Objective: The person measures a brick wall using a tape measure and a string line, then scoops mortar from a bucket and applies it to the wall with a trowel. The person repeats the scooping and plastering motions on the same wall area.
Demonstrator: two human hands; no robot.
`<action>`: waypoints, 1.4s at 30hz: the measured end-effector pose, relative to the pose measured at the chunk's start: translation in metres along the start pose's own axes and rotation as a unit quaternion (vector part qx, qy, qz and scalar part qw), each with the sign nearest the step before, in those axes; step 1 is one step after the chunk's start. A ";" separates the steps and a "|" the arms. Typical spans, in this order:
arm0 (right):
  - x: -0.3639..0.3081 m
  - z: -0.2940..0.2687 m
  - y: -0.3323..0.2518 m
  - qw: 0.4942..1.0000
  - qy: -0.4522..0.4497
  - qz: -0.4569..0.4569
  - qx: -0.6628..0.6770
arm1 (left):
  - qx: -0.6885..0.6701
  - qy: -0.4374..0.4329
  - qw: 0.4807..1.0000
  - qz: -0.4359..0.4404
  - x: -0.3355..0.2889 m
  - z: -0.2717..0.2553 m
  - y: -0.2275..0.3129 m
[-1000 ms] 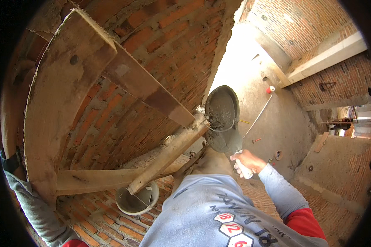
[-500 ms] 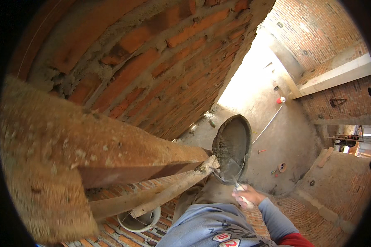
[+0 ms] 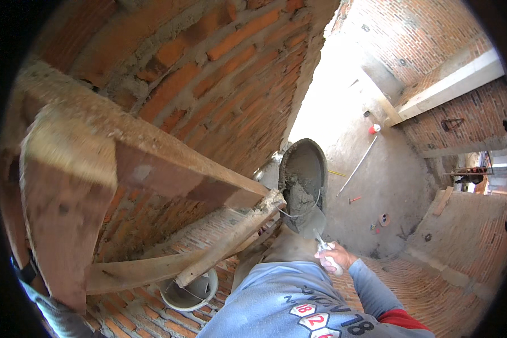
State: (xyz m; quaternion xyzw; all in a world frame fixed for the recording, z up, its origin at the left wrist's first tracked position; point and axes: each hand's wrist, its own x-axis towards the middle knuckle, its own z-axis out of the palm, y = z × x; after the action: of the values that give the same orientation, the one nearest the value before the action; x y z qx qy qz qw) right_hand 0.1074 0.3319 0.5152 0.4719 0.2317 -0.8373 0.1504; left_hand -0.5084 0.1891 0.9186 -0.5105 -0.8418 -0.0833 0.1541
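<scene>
A trowel's pale handle is wrapped in the closed fingers of my right hand. Its wide grey blade lies at the near rim of an oval bucket, under the wire bail. Wet grey mortar fills much of the bucket's inside. At the lower left a blue-grey sleeve of my left arm shows, with a dark band at the wrist. The left hand lies beside a thick timber beam at the dark picture edge, and its fingers cannot be made out.
A rough brick wall rises at the left. A narrower wooden strip reaches to the bucket's rim. Below it stands a second bucket. On the concrete floor lie a white rod, a small red-handled tool and a round clay-coloured piece.
The view has shifted, so bucket and beam sit differently in the picture. My left sleeve has come into sight. The trowel blade has moved from inside the bucket to its near rim.
</scene>
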 end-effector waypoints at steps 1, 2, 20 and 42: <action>-0.003 -0.002 0.009 1.000 -0.007 0.002 0.022 | -0.004 0.005 1.000 0.005 0.000 0.000 0.001; -0.006 -0.005 0.019 0.998 -0.033 -0.008 0.049 | -0.008 0.009 1.000 0.009 0.001 0.000 0.003; -0.085 0.077 -0.010 0.872 -0.107 -0.449 0.165 | -0.070 0.050 0.995 0.041 0.000 -0.016 0.044; 0.077 0.280 -0.329 0.503 0.228 -0.781 -0.291 | -0.061 -0.045 0.994 0.074 0.002 -0.022 0.053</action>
State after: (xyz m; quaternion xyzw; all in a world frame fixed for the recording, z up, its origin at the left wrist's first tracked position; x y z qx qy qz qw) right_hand -0.2884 0.4593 0.6554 0.2034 0.7633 -0.3638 -0.4935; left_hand -0.4582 0.2086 0.9393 -0.5833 -0.8009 -0.0998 0.0909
